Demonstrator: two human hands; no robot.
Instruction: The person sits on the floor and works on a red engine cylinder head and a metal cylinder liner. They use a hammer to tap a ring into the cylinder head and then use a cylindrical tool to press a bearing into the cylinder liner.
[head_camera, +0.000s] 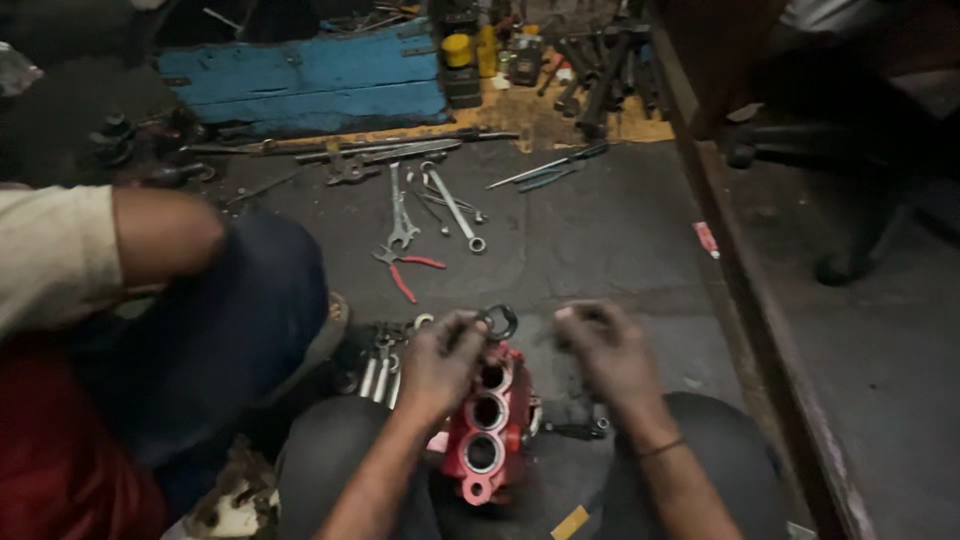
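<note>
Red casting (487, 425) with three bores, left hand (440, 362) grip grasping one ring (499, 321), right hand (607, 350) grip unclear

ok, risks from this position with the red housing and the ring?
1. The left hand pinches a small dark metal ring over the red cast housing with three round bores; it could drop into a bore or onto the dark floor, where it would be hard to spot.
2. The housing rests between the knees, unclamped; it may tip.
3. The right hand is blurred and the light is poor, so misalignment seems likely.
</note>
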